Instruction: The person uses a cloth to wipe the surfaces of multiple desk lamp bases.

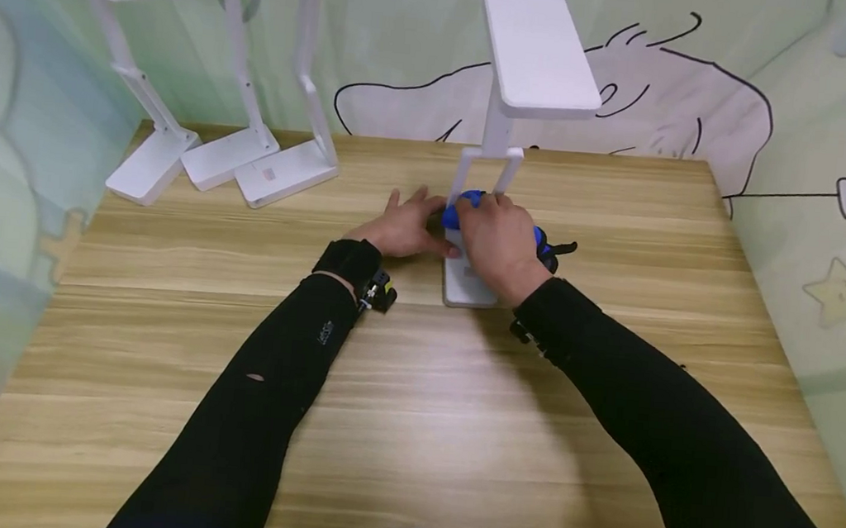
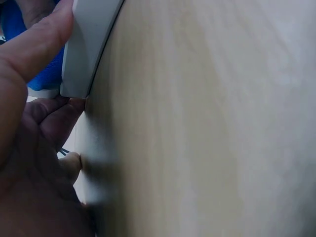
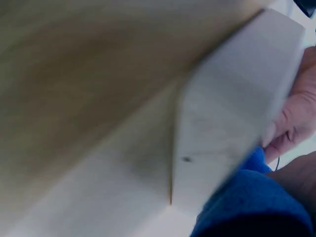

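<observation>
A white desk lamp (image 1: 547, 58) stands upright on the wooden table, its flat head above a jointed arm. My right hand (image 1: 495, 237) grips a blue cloth (image 1: 451, 218) and presses it onto the lamp's base (image 1: 466, 288), around the foot of the arm. Fuzzy blue fabric (image 3: 252, 197) bulges beside the base in the right wrist view. From the left side, my left hand (image 1: 407, 225) holds the base's edge, thumb on its upper side and fingertips at the back corner, as the left wrist view shows. A black piece (image 1: 562, 248) sticks out past the right hand.
To the left, three more white lamps (image 1: 151, 164) stand in a row near the table's back edge. A printed cloth backdrop (image 1: 409, 56) rises behind the table (image 1: 410, 429) and along both its sides.
</observation>
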The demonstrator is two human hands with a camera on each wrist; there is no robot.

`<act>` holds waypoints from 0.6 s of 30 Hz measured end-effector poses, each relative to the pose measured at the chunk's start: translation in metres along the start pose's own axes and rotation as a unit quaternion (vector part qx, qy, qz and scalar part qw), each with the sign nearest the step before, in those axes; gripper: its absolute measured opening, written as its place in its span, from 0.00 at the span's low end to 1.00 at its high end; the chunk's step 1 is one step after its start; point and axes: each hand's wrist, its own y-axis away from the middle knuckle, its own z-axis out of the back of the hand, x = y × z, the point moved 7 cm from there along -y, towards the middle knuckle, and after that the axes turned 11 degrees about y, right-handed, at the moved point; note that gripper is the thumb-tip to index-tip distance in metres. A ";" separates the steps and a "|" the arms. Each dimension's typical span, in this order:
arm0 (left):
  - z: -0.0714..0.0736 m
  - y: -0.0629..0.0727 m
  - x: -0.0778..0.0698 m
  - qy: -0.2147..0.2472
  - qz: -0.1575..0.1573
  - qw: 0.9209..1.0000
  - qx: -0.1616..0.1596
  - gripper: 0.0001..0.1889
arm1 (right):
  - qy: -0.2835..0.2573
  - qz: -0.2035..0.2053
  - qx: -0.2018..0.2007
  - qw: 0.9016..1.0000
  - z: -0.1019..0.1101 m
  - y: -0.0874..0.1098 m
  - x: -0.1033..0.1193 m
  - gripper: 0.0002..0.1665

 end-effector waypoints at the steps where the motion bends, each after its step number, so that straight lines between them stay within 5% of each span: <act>1: 0.000 0.000 0.000 -0.002 -0.001 1.000 -0.001 0.50 | -0.005 0.003 0.005 1.000 -0.001 0.001 -0.001 0.12; 9: -0.002 0.001 -0.002 -0.024 -0.005 1.000 0.003 0.49 | -0.122 0.022 0.094 0.988 -0.012 0.020 -0.015 0.25; 14: 0.002 0.002 -0.002 -0.020 -0.004 1.000 0.004 0.50 | -0.106 0.063 0.082 0.989 -0.009 0.011 -0.008 0.23; 18: -0.001 0.001 -0.002 -0.010 -0.006 1.000 0.009 0.49 | -0.088 0.051 0.084 0.991 -0.014 0.013 -0.016 0.22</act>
